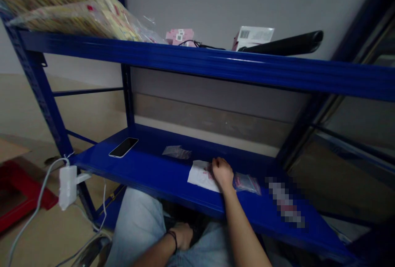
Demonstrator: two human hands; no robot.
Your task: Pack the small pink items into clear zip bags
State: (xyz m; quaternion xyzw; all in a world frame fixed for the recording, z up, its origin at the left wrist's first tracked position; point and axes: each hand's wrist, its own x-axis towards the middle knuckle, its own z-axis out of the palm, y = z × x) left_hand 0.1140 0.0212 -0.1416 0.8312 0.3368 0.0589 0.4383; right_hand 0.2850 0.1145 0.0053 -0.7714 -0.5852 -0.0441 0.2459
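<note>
My right hand (222, 173) rests on a white paper sheet with red marks (201, 176) on the blue steel shelf (173, 180), its fingers curled at the sheet's edge. Just to its right lies a small clear zip bag with a red seal (247, 184). Farther left are a crumpled clear plastic bag (177, 152) and a black smartphone (123, 147), face up. My left hand (183, 236), with a dark cord bracelet at the wrist, sits curled against my light denim jeans (137, 221) below the shelf, holding nothing I can see.
A blurred-out strip (285, 202) lies on the shelf's right. Above runs an upper blue shelf beam (197, 61) with a plastic-wrapped printed package (70, 5), a black tube (280, 43) and a pink box (180, 36). A white charger (67, 187) with cable hangs at the left upright.
</note>
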